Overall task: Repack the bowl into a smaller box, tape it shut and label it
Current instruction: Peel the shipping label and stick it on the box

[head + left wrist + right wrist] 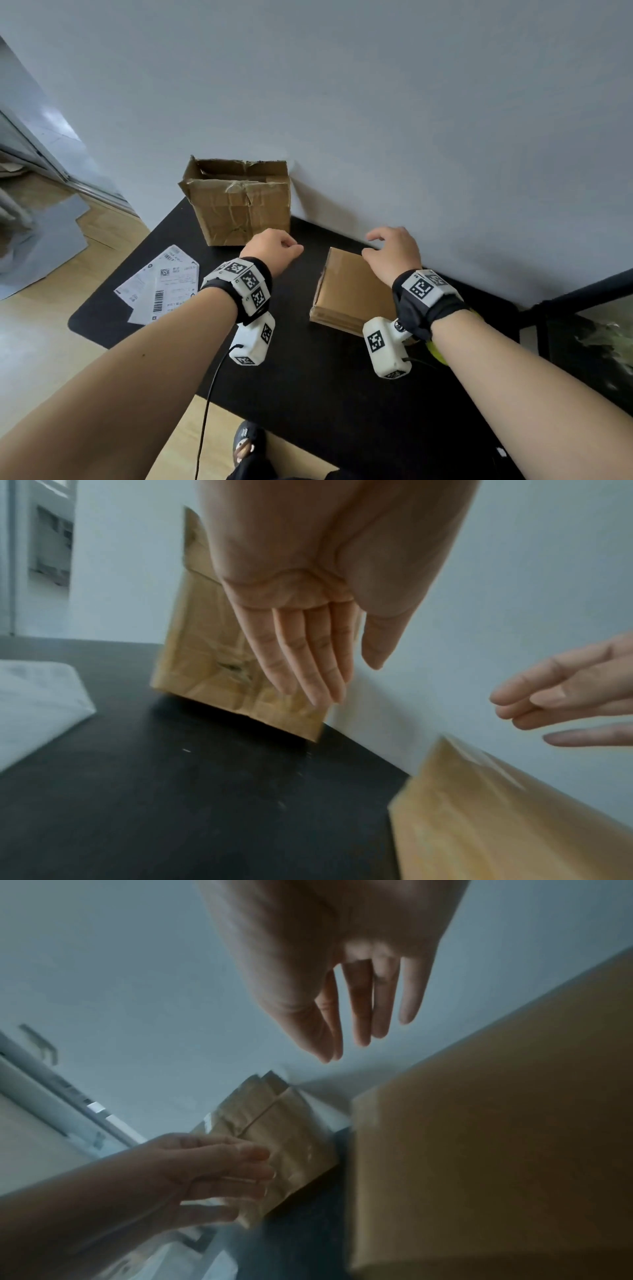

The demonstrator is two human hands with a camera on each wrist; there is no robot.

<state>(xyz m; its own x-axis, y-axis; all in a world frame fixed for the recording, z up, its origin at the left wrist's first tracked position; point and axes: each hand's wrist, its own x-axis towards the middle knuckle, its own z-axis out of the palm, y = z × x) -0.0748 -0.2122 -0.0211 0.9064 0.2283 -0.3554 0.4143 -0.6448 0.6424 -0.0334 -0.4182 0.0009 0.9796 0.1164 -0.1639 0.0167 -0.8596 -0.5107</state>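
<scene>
A worn, taped cardboard box (239,202) with its top flaps up stands at the back of the black table (308,377), against the wall. A flat stack of folded cardboard (349,291) lies to its right. My left hand (274,248) hovers just in front of the worn box (212,653), fingers straight and holding nothing. My right hand (394,253) hangs over the far edge of the folded cardboard (496,1137) with fingers relaxed and empty. The bowl is not visible.
Several white shipping labels (161,287) lie on the table's left part. A grey wall (376,120) runs directly behind the boxes. A dark frame (575,298) stands at the right. Wooden floor and a foot in a sandal (245,442) show below the table's near edge.
</scene>
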